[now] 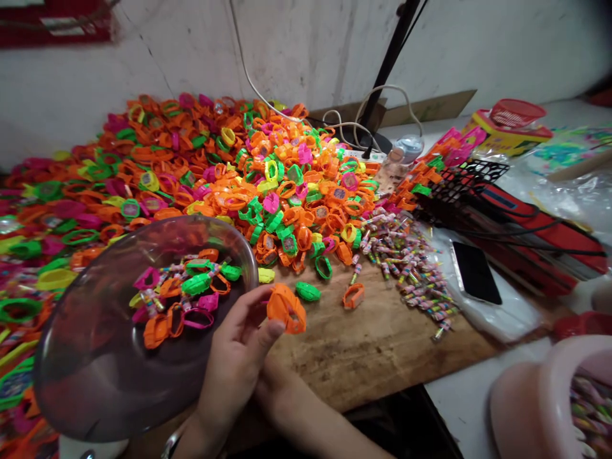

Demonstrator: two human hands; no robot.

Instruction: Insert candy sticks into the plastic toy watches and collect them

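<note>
The left hand (234,357) pinches an orange watch (287,309) between thumb and fingers, above the board (363,357) and just beside the bowl's (109,376) right rim. The right hand (270,382) is mostly hidden behind the left, so I cannot tell its grip. More watches (196,284) lie in the bowl; a heap (215,159) rises behind, with small rolls (406,268) near a phone (475,273)
</note>
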